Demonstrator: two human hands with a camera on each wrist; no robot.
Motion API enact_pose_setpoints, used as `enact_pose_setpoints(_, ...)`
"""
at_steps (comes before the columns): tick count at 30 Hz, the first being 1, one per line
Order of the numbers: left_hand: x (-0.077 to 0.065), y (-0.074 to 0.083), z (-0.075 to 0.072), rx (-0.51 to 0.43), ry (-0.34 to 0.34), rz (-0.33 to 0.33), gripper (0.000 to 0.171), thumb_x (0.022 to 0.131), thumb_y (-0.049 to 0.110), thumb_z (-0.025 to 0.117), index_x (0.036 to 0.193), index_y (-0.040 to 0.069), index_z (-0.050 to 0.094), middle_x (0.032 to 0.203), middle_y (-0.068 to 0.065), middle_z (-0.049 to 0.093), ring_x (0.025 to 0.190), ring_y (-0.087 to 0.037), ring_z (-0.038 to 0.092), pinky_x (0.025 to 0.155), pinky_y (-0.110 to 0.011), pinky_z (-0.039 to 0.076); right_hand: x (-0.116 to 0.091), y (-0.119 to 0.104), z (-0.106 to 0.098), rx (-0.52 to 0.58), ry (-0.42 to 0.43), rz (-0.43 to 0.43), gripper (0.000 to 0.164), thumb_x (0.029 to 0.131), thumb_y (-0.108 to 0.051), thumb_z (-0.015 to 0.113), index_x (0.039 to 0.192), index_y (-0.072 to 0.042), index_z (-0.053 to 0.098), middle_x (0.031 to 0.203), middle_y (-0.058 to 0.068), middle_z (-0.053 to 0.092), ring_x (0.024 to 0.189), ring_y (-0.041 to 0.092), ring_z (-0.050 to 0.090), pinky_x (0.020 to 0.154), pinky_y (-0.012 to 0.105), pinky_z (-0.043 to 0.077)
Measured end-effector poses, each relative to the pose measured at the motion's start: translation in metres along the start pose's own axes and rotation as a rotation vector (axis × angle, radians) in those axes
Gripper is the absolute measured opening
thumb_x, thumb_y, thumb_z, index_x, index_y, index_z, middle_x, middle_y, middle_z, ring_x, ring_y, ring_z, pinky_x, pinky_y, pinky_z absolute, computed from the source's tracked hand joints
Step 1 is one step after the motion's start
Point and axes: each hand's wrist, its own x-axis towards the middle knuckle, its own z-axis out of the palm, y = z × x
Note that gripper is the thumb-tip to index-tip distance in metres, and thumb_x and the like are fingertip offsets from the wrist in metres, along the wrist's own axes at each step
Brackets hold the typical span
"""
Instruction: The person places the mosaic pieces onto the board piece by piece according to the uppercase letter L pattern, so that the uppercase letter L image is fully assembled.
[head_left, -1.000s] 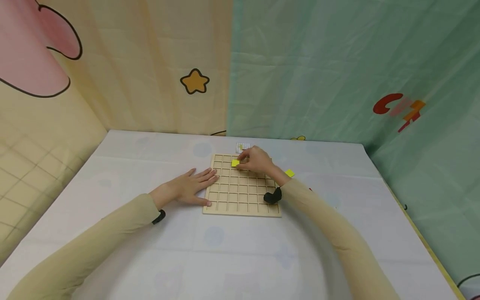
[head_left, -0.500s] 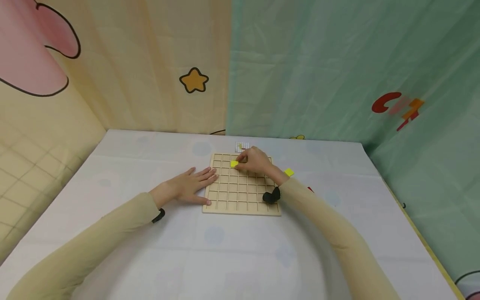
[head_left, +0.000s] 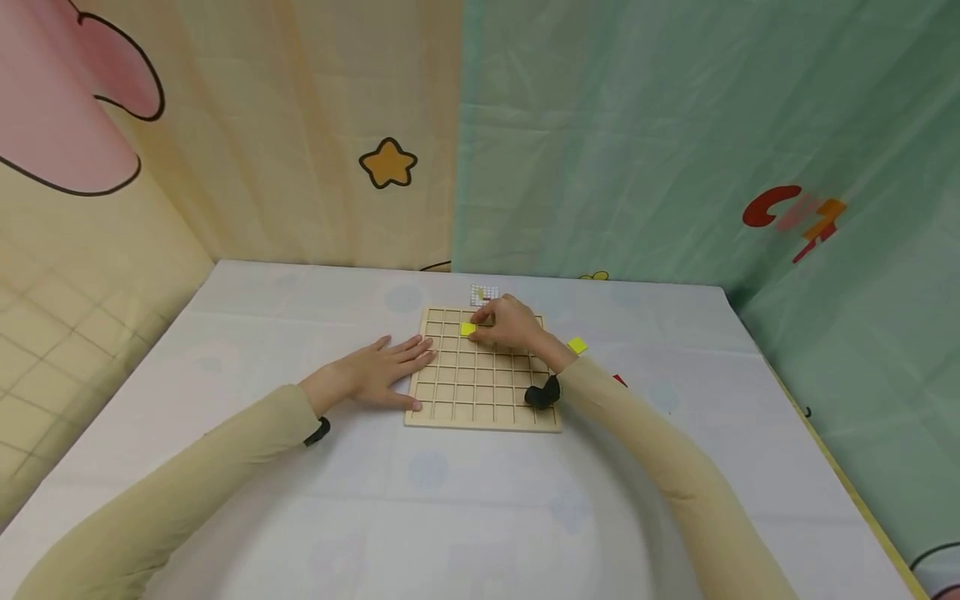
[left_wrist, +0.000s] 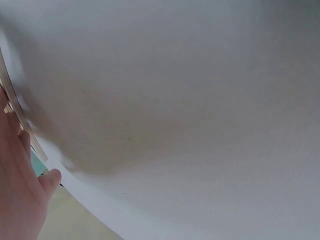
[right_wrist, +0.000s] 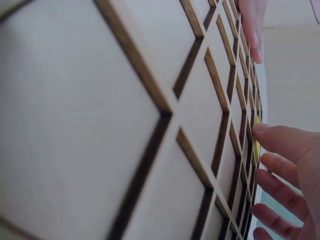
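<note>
A square wooden grid board (head_left: 465,412) with raised lines lies on the white-covered table. Over its left edge my left hand (head_left: 375,373) rests with fingers spread, the fingertips on the board's border. My right hand (head_left: 512,323) reaches across the upper part of the board. Its thumb and forefinger pinch a small yellow square tile (head_left: 467,329), which lies level in a cell near the top. The right wrist view shows the thumb (right_wrist: 280,140) at one side of the tile's thin yellow edge (right_wrist: 257,142), the other fingers extended past it.
Right of the board, beside the forearm, lies another yellow tile (head_left: 577,345). A red piece (head_left: 619,380) is partly hidden by the right sleeve. Behind the board sits a small printed grid card (head_left: 482,295). Curtains with cartoon prints hang behind the table.
The yellow tile has gone from tilted above the grid to lying level in its cell, with the right hand moving slightly down and left. The left hand has stayed in place.
</note>
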Motion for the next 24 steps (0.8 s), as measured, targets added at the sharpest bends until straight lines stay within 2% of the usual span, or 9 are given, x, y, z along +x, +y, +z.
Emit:
enact_pose_setpoints(7,0.003,-0.001,0.001,-0.001,-0.005,0.002,0.092,0.089,0.07,0.043,0.156,0.017,0.009,0.164,-0.005,0.002,0.151,-0.026,0.003,0.117,-0.06,0.007,-0.006,0.0,-0.003,-0.039,0.025,0.014,0.036,0.082,-0.039,0.075,0.11,-0.017,0.073,0.103,0.0,0.073,0.098,0.019,0.06,0.079,0.034,0.051)
enact_pose_setpoints(13,0.004,-0.001,0.002,0.01,-0.02,-0.01,0.093,0.088,0.072,0.042,0.156,0.02,0.008,0.164,-0.003,0.0,0.151,-0.024,0.001,0.118,-0.058,0.007,-0.013,0.002,-0.01,-0.024,0.03,0.037,0.034,0.084,-0.039,0.073,0.112,-0.019,0.072,0.104,0.001,0.072,0.105,0.022,0.055,0.086,0.04,0.049)
enact_pose_setpoints(24,0.002,0.0,0.0,0.01,-0.005,0.018,0.092,0.088,0.07,0.044,0.156,0.018,0.009,0.164,-0.006,0.001,0.151,-0.026,0.003,0.118,-0.059,0.008,-0.032,0.015,-0.032,-0.006,0.103,0.043,0.034,0.083,-0.033,0.075,0.111,-0.014,0.073,0.105,0.004,0.071,0.106,0.027,0.056,0.088,0.043,0.047)
